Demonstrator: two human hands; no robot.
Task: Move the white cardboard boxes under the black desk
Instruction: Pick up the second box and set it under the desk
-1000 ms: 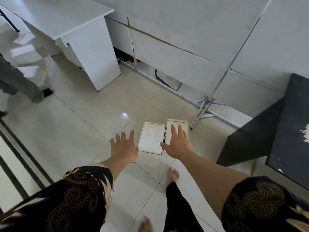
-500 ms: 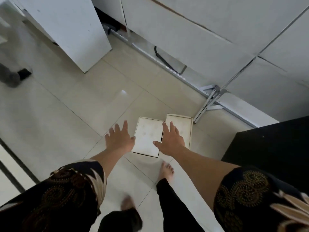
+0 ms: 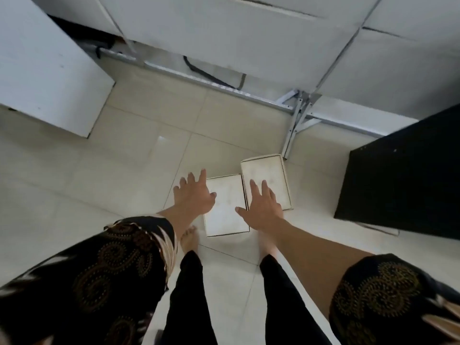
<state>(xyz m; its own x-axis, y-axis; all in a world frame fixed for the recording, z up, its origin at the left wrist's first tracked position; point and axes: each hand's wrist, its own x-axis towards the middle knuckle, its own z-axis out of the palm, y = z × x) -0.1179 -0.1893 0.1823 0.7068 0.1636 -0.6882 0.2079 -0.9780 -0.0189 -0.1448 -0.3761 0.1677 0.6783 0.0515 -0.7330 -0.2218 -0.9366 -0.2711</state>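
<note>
In the head view, the left hand (image 3: 193,195) is held with fingers spread apart, nothing grasped, over the left edge of a flat white rectangular cardboard box (image 3: 226,215) lying on the pale tiled floor (image 3: 124,158). The right hand (image 3: 261,207) is likewise splayed, empty, its fingertips (image 3: 252,183) over a second white cardboard box (image 3: 267,170) just beyond. The black desk (image 3: 403,185) is seen well right of those fingers.

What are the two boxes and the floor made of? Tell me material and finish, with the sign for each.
Left box and right box: probably cardboard, matte off-white, with faint smudges and thin raised rims. Floor: likely glazed ceramic tile, glossy cream, judging by its grout lines and light glint.
</note>
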